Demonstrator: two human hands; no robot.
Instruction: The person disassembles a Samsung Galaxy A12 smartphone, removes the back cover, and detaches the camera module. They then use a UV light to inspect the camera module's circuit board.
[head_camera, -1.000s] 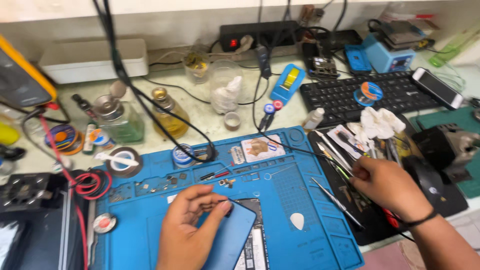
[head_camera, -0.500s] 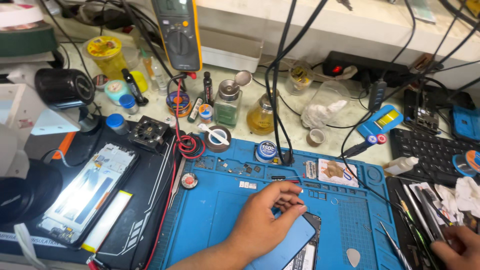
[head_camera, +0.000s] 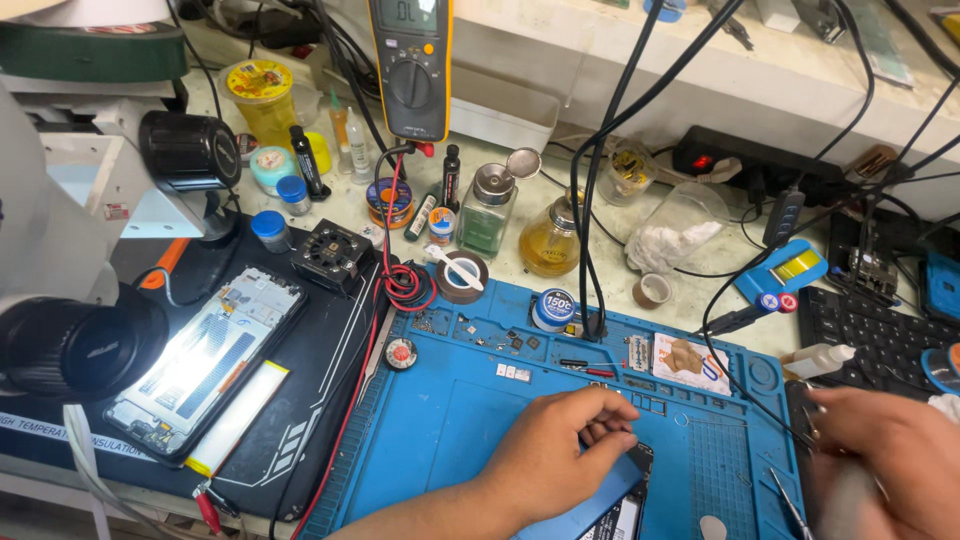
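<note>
The left hand (head_camera: 560, 450) presses flat on a phone (head_camera: 610, 505) lying at the near edge of the blue repair mat (head_camera: 440, 430) — best kept steady, fingers spread. The right hand (head_camera: 890, 450) is blurred; its grip cannot be told. Far off, a glass bottle (head_camera: 550, 240) holds amber liquid — a clear jar (head_camera: 672, 235) holds white wadding.

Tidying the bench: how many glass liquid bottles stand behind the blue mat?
2: a greenish bottle with a metal cap, and an amber bottle right beside it. Others may hide behind cables.
</note>
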